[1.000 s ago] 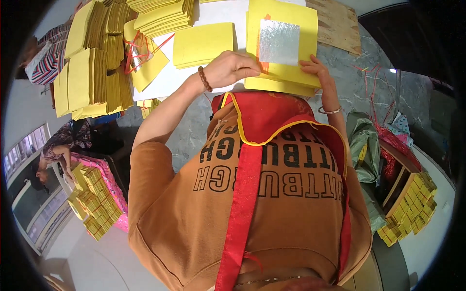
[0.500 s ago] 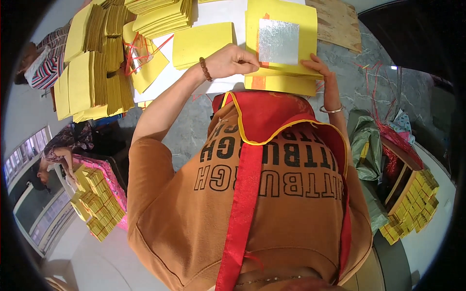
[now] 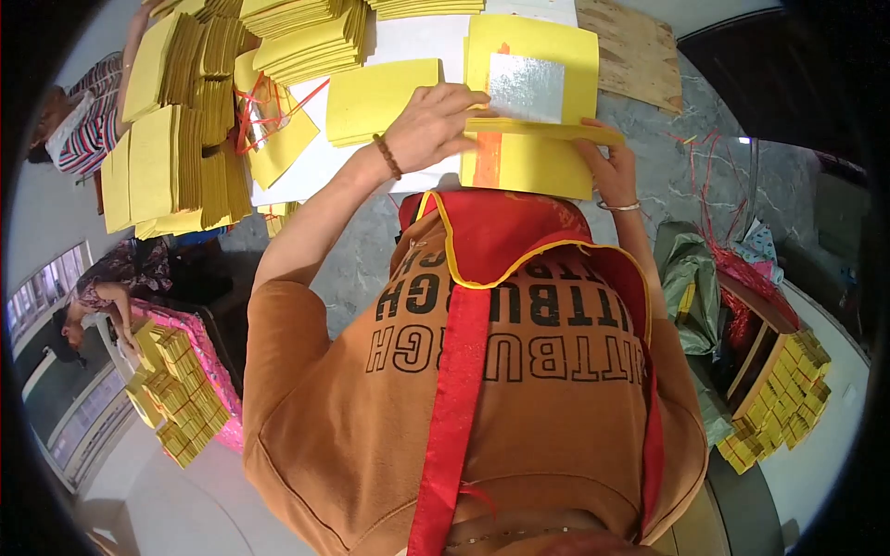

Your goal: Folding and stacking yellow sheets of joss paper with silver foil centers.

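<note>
Since a second ago the left hand (image 3: 434, 125) has slid farther across the yellow paper stack (image 3: 528, 167), fingers pressed flat on its folded top sheet beside the silver foil square (image 3: 526, 88). Right hand (image 3: 607, 167) pinches the stack's right edge. Stack lies on a white tabletop (image 3: 408, 37), centre-far, over grey marbled floor (image 3: 667, 176).

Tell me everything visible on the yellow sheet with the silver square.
The yellow sheet with the silver square looks like thin paper, with a shiny foil patch at its middle and an orange stripe beside it. It lies flat on top of a yellow stack on the white tabletop. The left hand presses its near edge; the right hand touches the stack's corner.
</note>
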`<state>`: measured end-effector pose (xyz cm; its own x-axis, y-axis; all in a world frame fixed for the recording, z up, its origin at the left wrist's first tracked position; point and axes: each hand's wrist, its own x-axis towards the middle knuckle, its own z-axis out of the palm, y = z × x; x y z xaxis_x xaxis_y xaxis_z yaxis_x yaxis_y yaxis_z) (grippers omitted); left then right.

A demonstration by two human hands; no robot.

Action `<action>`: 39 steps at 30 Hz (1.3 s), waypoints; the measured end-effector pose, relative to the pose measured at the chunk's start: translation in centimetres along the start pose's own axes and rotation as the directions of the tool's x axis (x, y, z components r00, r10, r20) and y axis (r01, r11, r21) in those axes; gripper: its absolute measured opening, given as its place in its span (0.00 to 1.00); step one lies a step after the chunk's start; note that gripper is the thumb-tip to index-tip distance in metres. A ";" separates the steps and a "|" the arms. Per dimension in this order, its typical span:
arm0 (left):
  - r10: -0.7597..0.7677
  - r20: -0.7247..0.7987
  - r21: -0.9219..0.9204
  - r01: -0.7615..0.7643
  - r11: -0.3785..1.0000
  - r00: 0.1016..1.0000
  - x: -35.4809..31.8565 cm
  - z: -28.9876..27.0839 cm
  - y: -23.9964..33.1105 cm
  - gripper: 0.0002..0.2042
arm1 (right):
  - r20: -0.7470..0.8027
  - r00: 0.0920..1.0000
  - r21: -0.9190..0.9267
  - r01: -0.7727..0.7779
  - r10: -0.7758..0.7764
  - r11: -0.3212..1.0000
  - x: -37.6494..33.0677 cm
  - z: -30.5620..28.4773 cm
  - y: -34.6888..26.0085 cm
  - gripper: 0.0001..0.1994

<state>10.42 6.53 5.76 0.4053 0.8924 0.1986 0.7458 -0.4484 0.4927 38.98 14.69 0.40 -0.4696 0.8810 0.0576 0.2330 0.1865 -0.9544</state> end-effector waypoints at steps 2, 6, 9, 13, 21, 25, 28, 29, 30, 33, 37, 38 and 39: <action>-0.055 0.055 0.070 0.051 0.996 0.997 0.1 0.2 -0.2 0.19 | -0.014 0.997 0.075 -0.081 0.082 0.994 0.1 -0.4 -0.7 0.10; 0.058 -0.116 -0.018 -0.060 0.998 0.992 -1.0 0.2 1.2 0.12 | 0.091 0.960 -0.200 0.277 -0.264 0.940 -1.1 -1.9 -2.9 0.09; -0.076 -0.070 -0.095 0.069 0.993 0.995 -2.5 0.0 3.3 0.09 | 0.130 0.971 -0.213 0.226 -0.202 0.950 -3.0 -1.6 -3.3 0.09; -0.426 -0.003 -0.357 0.397 0.846 0.905 -1.3 0.4 3.6 0.10 | 0.085 0.994 -0.155 -0.057 0.071 0.986 -2.2 -0.6 -4.1 0.09; -0.721 0.048 -0.717 0.526 0.457 0.691 -0.5 3.7 1.1 0.14 | -0.017 0.966 0.242 -0.246 0.258 0.939 0.6 1.2 -4.0 0.21; -0.773 0.135 -0.749 0.575 0.330 0.619 0.3 3.3 0.9 0.14 | -0.086 0.970 0.151 -0.214 0.228 0.965 1.1 1.7 -4.4 0.25; -0.785 0.135 -0.760 0.571 0.309 0.605 0.5 3.4 0.6 0.14 | -0.138 0.967 0.060 -0.209 0.216 0.976 1.4 2.0 -4.1 0.25; -0.786 0.151 -0.765 0.575 0.292 0.600 0.5 3.5 0.3 0.14 | -0.137 0.967 0.060 -0.210 0.217 0.976 1.5 2.2 -4.2 0.25; -0.784 0.169 -0.768 0.579 0.275 0.597 0.7 3.4 0.3 0.13 | -0.150 0.961 0.103 -0.219 0.233 0.970 1.6 2.3 -4.2 0.25; -0.781 0.150 -0.800 0.539 0.264 0.606 1.0 2.9 0.8 0.11 | -0.185 0.951 0.084 -0.235 0.247 0.968 1.7 2.4 -4.1 0.23; -0.804 0.098 -0.844 0.476 0.246 0.587 0.6 2.5 1.6 0.10 | -0.223 0.948 0.000 -0.232 0.226 0.973 1.8 2.6 -4.2 0.21; -0.651 -0.275 -0.514 0.465 0.721 0.707 0.4 2.0 2.0 0.14 | -0.228 0.947 0.001 -0.233 0.227 0.973 1.8 2.5 -4.1 0.21; -0.305 -0.490 0.014 0.357 0.934 0.817 0.5 1.3 2.7 0.18 | -0.216 0.950 -0.011 -0.234 0.226 0.972 1.8 2.4 -4.1 0.21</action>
<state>13.30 5.66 6.07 -0.1557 0.8907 0.4270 0.8488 -0.1005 0.5191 35.15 14.49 3.67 -0.2092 0.9729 -0.0982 0.3458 -0.0203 -0.9381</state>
